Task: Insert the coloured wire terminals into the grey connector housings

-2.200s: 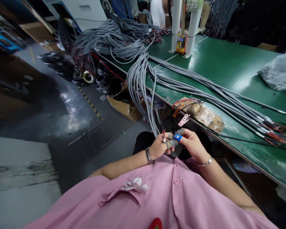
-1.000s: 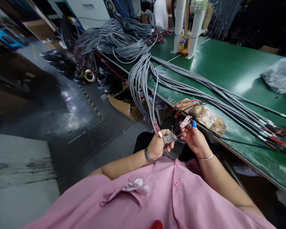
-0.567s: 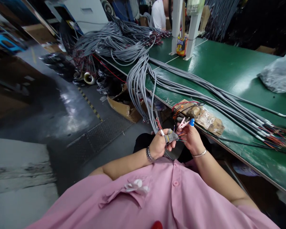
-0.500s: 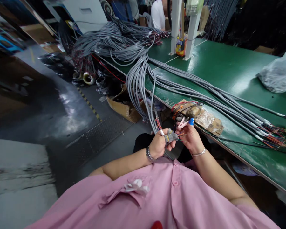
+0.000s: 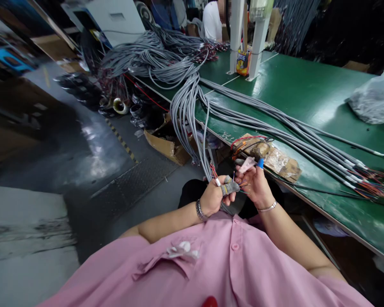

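My left hand (image 5: 216,194), with grey covers on its thumb and a finger, is closed around the end of a grey cable (image 5: 207,147). Thin coloured wires (image 5: 244,186) fan out from its fingertips towards the right. Just beside them, my right hand (image 5: 254,181) has a blue cover on one fingertip and holds a small pink tool (image 5: 247,164), whose exact shape is blurred. More coloured wire ends (image 5: 213,170) stick up by the left hand's white cable marking. Both hands are in front of my pink shirt, off the table's edge.
Grey cables (image 5: 259,117) run across the green table (image 5: 294,85) from a large pile (image 5: 147,53). A taped cardboard piece (image 5: 281,164) lies at the near edge. An open carton (image 5: 166,147) stands on the floor. A plastic bag (image 5: 376,96) sits at the right, and a person (image 5: 212,21) is behind.
The pink tool has turned in my right hand, and the blue-covered fingertip has shifted slightly right. My left hand keeps hold of the cable.
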